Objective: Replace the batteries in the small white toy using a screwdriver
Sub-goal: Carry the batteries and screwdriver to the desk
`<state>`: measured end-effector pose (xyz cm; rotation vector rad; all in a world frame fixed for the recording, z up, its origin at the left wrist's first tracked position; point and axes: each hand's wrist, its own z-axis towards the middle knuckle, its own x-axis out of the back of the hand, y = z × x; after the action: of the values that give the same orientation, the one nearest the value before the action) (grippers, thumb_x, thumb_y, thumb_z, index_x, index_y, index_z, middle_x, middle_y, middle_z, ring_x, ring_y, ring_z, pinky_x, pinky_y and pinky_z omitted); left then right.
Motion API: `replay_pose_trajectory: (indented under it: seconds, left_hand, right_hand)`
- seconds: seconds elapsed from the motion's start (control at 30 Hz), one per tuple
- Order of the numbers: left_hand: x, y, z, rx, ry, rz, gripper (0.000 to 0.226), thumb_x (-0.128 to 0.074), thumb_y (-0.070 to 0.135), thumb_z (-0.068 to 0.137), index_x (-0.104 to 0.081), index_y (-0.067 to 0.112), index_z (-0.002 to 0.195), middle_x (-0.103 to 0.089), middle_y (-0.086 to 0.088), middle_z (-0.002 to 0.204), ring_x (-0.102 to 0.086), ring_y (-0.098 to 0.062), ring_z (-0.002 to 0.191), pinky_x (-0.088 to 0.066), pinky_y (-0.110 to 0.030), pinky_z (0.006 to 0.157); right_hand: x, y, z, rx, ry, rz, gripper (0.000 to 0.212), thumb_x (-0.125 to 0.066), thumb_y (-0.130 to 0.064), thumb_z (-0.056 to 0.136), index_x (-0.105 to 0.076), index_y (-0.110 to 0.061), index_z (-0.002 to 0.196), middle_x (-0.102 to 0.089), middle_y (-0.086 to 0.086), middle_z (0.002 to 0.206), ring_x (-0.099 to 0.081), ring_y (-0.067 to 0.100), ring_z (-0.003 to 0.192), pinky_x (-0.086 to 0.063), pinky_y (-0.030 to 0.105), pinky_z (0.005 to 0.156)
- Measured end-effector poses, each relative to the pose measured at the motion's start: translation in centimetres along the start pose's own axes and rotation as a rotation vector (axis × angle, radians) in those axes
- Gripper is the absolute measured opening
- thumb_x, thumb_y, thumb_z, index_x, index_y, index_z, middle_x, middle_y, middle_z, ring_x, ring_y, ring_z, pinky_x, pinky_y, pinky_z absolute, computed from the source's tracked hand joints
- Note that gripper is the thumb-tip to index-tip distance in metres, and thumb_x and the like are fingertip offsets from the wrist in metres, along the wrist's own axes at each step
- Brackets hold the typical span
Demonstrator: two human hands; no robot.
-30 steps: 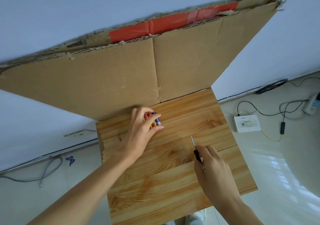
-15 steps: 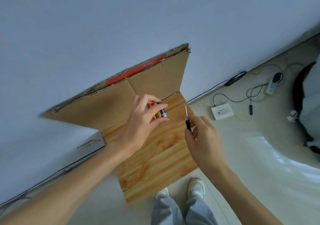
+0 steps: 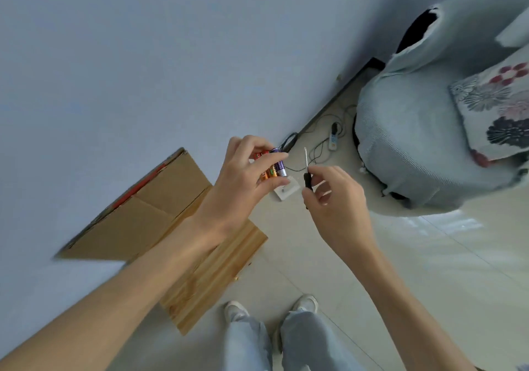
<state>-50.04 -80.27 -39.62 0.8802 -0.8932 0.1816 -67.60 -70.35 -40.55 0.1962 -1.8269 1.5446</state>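
Note:
My left hand (image 3: 243,176) is raised in front of me and grips a small bundle of batteries (image 3: 272,167) with orange, red and purple wrappers. Just to its right, my right hand (image 3: 335,199) holds a small screwdriver (image 3: 307,170) by its black handle, the thin metal shaft pointing up. Both hands are in the air, well above the wooden table (image 3: 211,273) at lower left. No small white toy can be seen.
A cardboard sheet (image 3: 148,210) leans against the pale wall behind the table. On the tiled floor lie a white box (image 3: 286,191), cables and a power strip (image 3: 333,139). A light blue covered armchair (image 3: 423,141) with a floral cushion stands at right. My legs and shoes are below.
Both hands lifted off the table with the batteries and screwdriver. The view pulled back and swung right, so the table shrank to the lower left and the armchair came into view.

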Motion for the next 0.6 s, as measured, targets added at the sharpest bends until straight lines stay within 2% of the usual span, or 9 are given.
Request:
replay_pose_trajectory:
  seconds: [0.13,0.27,0.4,0.6]
  left_hand:
    - [-1.5,8.7,4.7,-0.167,-0.047,-0.031,0.043,-0.079,0.03,0.093,-0.072,0.014,0.132,-0.056,-0.003,0.129,-0.049,-0.024,0.124,-0.049,-0.038,0.106]
    - [-4.0,15.7,9.1,-0.338,-0.079,-0.062,0.044,-0.077,0.033,0.094,-0.071,0.014,0.133,-0.056,-0.004,0.13,-0.05,-0.024,0.123,-0.048,-0.039,0.108]
    - [-7.8,21.9,13.6,-0.498,-0.114,-0.12,0.043,-0.08,0.033,0.092,-0.074,0.013,0.129,-0.058,-0.005,0.128,-0.053,-0.026,0.119,-0.05,-0.042,0.105]
    - [-14.8,30.5,20.2,-0.732,-0.206,-0.2,0.042,-0.078,0.036,0.091,-0.075,0.012,0.125,-0.061,-0.008,0.124,-0.054,-0.029,0.114,-0.051,-0.042,0.102]
  right_hand:
    - [9.7,1.1,-1.8,-0.042,0.155,0.046,0.031,-0.073,-0.005,0.092,-0.075,-0.023,0.117,-0.065,-0.013,0.098,-0.065,0.011,0.079,-0.059,0.038,0.079]
    - [18.3,2.6,-3.6,-0.06,0.312,0.042,0.033,-0.074,-0.001,0.09,-0.076,-0.021,0.116,-0.065,-0.013,0.094,-0.066,0.009,0.077,-0.056,0.027,0.074]
    - [25.4,4.6,-4.9,-0.091,0.425,0.013,0.033,-0.075,-0.003,0.089,-0.075,-0.023,0.115,-0.066,-0.013,0.096,-0.069,0.011,0.078,-0.059,0.036,0.076]
    - [34.2,8.9,-5.3,-0.192,0.548,-0.093,0.03,-0.076,-0.004,0.088,-0.075,-0.021,0.114,-0.068,-0.012,0.095,-0.069,0.009,0.074,-0.06,0.035,0.075]
